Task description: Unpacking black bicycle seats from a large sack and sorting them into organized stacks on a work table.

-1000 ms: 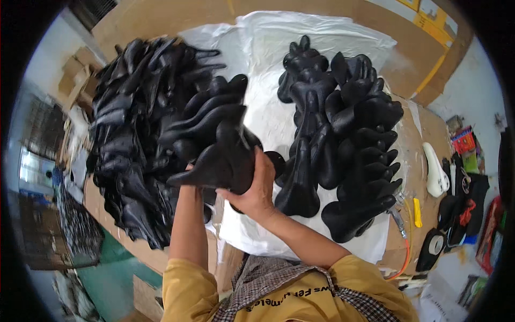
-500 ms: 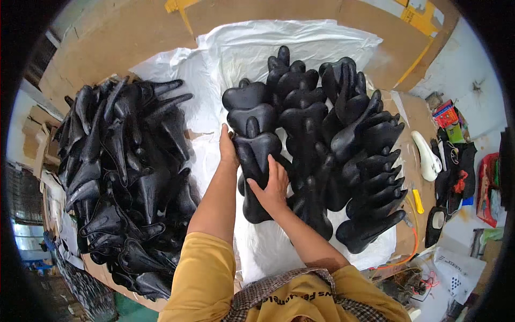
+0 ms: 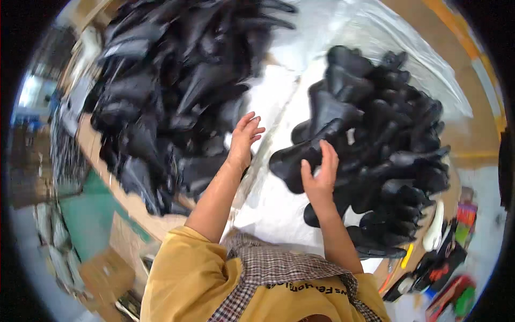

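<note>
My left hand (image 3: 245, 138) is raised over the white sheet (image 3: 276, 206), beside the left heap of black bicycle saddles (image 3: 134, 91). Its fingers are spread and hold nothing. My right hand (image 3: 322, 180) is at the near left end of the right-hand group of black saddles (image 3: 370, 139), thumb and fingers apart. Just beyond it lies one black saddle (image 3: 292, 166), broad end to the left; whether the fingertips touch it I cannot tell. The saddles on the right overlap in rows, while those on the left lie jumbled. Motion blurs the picture somewhat.
A white saddle (image 3: 433, 228) and a yellow-handled tool (image 3: 407, 256) lie at the table's right side. Cardboard (image 3: 475, 142) borders the far right. On the green floor (image 3: 88, 209) at the lower left stands a cardboard box (image 3: 107, 275).
My view has turned to the left. Both hands have come away from the stacked saddles they were on; the left hand has moved over toward the left heap and its fingers are spread.
</note>
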Demonstrator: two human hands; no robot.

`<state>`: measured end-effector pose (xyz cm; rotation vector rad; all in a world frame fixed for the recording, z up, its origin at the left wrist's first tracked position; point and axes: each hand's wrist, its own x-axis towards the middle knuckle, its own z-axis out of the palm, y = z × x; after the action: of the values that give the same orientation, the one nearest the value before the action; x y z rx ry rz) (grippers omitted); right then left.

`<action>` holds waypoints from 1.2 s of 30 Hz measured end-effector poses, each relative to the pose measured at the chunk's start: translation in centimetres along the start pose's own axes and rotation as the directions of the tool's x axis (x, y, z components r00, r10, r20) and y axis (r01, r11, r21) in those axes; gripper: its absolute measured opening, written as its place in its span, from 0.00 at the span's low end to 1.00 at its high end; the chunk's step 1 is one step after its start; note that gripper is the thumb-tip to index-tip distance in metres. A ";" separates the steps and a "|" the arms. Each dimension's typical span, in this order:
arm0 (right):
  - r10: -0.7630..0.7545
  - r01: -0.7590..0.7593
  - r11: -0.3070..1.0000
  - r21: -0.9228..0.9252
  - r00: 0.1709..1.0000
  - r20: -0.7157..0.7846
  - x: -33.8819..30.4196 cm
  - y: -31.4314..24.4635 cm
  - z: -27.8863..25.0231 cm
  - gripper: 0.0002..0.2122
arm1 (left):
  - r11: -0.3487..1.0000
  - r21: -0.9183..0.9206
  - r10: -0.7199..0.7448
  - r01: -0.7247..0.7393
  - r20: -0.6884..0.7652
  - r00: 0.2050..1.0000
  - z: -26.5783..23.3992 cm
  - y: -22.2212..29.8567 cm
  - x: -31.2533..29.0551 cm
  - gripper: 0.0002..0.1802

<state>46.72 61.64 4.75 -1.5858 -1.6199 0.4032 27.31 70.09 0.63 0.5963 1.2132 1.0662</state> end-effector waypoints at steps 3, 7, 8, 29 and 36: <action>-0.091 0.051 0.984 0.172 0.968 0.235 -3.3 -1.7 0.0 0.22 | 0.999 -0.046 -0.011 0.002 -0.192 0.981 -6.4 -2.4 -7.4 0.26; -0.221 0.055 0.953 0.299 0.803 0.554 -9.4 -4.8 0.1 0.17 | 0.994 -0.109 -0.013 -0.025 -0.333 0.943 -12.1 -7.6 -18.7 0.20; -0.284 0.096 0.939 0.330 0.755 0.591 -11.2 -5.0 0.3 0.17 | 0.991 -0.133 -0.042 -0.010 -0.378 0.925 -12.4 -8.6 -22.0 0.19; -0.253 -0.156 0.965 0.210 -0.358 0.899 -56.2 -1.2 11.7 0.13 | 0.909 -0.398 -0.385 -0.123 -0.916 0.116 -25.1 -48.4 -58.6 0.16; -0.233 0.280 0.949 0.147 0.307 0.923 -66.3 3.0 21.7 0.26 | 0.650 -0.619 -0.597 -0.441 -0.775 0.208 -33.6 -52.2 -55.9 0.18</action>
<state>24.84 6.52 -32.15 -1.0329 -2.7191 1.3004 13.54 -7.13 -28.05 -1.1644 1.5973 1.8050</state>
